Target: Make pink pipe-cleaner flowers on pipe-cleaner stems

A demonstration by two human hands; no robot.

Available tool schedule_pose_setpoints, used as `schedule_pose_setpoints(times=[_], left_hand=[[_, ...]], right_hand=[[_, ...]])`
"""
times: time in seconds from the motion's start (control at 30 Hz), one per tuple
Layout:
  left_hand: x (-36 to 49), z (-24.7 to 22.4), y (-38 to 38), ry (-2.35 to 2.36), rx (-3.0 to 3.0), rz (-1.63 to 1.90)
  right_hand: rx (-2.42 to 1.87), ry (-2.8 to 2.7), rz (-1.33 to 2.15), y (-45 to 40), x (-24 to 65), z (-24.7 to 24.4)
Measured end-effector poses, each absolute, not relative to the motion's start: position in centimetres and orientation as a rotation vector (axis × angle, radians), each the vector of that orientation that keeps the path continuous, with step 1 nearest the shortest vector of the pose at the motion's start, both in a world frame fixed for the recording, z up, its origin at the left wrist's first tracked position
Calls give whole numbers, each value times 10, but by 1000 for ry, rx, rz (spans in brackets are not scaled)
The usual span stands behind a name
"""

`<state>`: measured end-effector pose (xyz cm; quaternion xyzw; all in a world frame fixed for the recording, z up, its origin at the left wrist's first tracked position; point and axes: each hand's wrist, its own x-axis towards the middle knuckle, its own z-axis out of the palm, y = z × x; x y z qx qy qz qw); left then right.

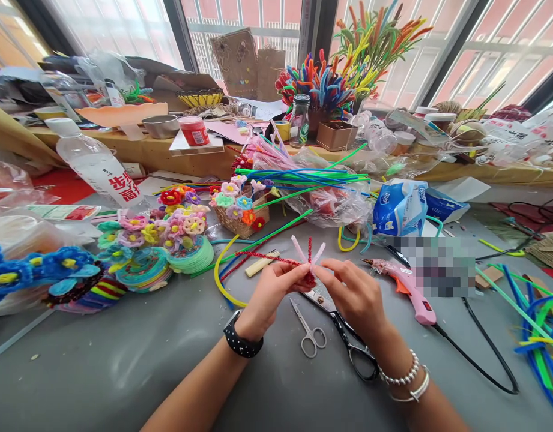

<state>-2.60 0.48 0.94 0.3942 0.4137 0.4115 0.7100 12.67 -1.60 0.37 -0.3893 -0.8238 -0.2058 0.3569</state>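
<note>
Between both hands, near the middle of the view, is a small bundle of pipe cleaners point(310, 277), red glittery and pale pink. My left hand point(272, 291) pinches it from the left, and one red strand runs out leftward past the fingers. From the right, my right hand point(358, 295) has its thumb and fingers closed at the bundle's pale pink stems. Small silver scissors point(311, 337) lie on the grey table just below the hands. Larger black-handled scissors point(348, 342) lie partly beneath my right hand.
A pink glue gun point(413, 294) with a black cord rests at right. Pipe-cleaner flowers in small baskets point(193, 255) stand at left. A tilted plastic bottle point(96, 165), a blue tissue pack point(400, 207) and loose pipe cleaners point(540, 336) surround the work area on the table point(100, 378).
</note>
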Motion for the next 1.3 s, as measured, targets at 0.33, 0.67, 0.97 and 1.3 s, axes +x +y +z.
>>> schedule_pose_setpoints(times=[0.33, 0.67, 0.97, 1.3], left_hand=[[-23, 6, 1, 1071, 1344, 1101], [-26, -1, 0, 1105, 2295, 1409], [-22, 8, 1, 1066, 1368, 1232], [-18, 12, 0, 1028, 1132, 1110]], right_hand=[[-1259, -1832, 26, -17, 115, 2], [-1292, -984, 1426, -15, 109, 2], [-1295, -1405, 1073, -11, 131, 15], [-1058, -2055, -336, -12, 138, 9]])
